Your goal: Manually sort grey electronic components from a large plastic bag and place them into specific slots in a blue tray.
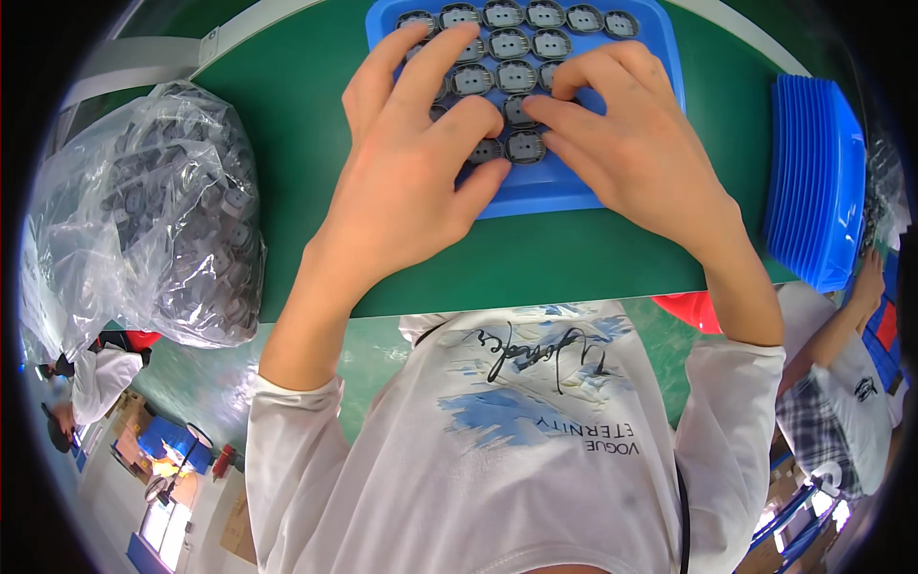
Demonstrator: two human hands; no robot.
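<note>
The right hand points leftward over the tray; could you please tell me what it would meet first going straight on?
The right hand would likely meet the grey part at its fingertips first, in the blue tray, with the left hand just beyond; depth is hard to judge.

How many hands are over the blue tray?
2: the left hand over the left part of the tray, and the right hand over the right part. Neither is hidden.
</note>
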